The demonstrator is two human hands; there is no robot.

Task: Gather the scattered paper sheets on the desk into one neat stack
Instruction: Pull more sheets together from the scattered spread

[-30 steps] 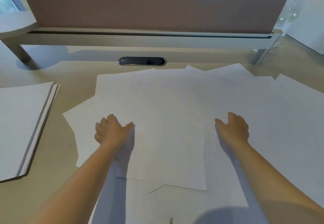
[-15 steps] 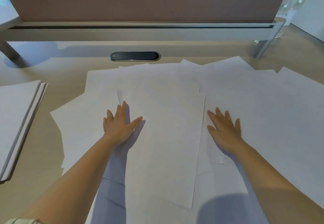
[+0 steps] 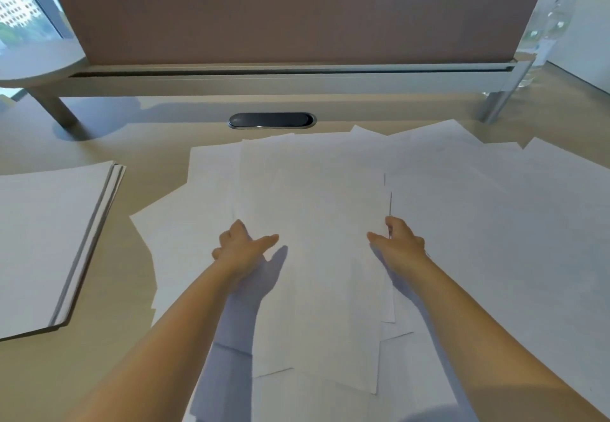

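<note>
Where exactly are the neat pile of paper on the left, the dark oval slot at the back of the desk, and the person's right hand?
Neat pile (image 3: 43, 240): head view, on its top sheet.
Oval slot (image 3: 271, 120): head view, on its dark middle.
Right hand (image 3: 397, 243): head view, on the back of the hand.

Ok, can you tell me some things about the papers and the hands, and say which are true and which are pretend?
1. Both hands touch paper. True: the left hand and right hand hold the middle pile by its sides.
2. The papers are all in one neat stack. False: loose sheets lie spread out.
3. A separate stack lies at the left. True.
4. The dark oval slot is covered by paper. False: it is bare.
</note>
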